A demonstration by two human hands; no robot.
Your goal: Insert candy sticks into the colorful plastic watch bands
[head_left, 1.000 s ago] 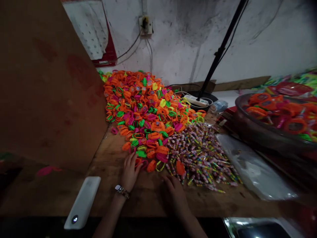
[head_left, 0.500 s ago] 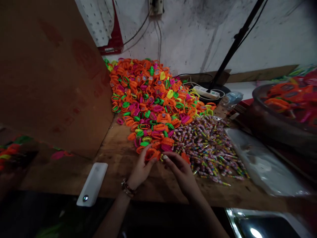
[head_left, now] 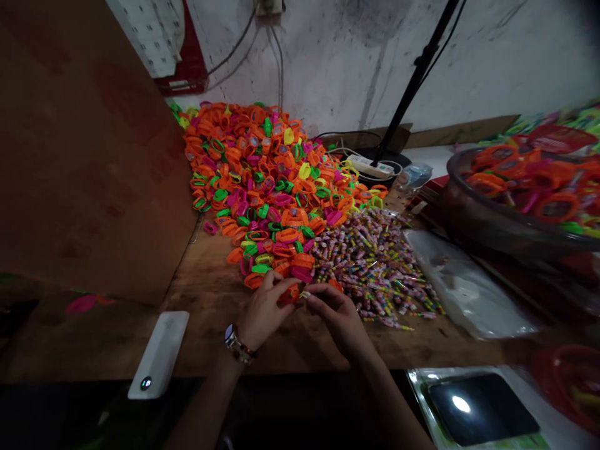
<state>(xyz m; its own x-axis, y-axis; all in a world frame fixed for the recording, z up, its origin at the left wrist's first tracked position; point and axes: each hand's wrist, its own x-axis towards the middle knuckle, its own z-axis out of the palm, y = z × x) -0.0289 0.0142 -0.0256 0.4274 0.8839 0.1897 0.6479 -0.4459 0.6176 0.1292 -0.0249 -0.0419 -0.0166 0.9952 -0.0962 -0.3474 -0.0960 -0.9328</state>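
My left hand (head_left: 263, 315), with a watch and a bead bracelet at the wrist, is closed around an orange plastic toy watch (head_left: 289, 295). Facing it, my right hand (head_left: 343, 324) pinches a small pale-yellow piece (head_left: 304, 294) between thumb and forefinger, right at the toy watch's edge. The piece looks like the end of a wrapped candy tube, but most of it is hidden. Beyond my hands rises a heap of toy watches (head_left: 281, 200) in orange, green, pink and yellow. To its right lies a pile of thin wrapped candy tubes (head_left: 375, 262).
A large cardboard box (head_left: 94, 156) stands at the left, with a white power bank (head_left: 162, 353) before it. Clear plastic bags (head_left: 469, 287) lie at the right beside a full basin (head_left: 497, 231). A black pole (head_left: 412, 81) and power strip (head_left: 370, 167) are behind.
The camera view has turned right, so the scene sits further left. My left hand has rolled over, covering more of the toy watch. Both hands remain together at it.
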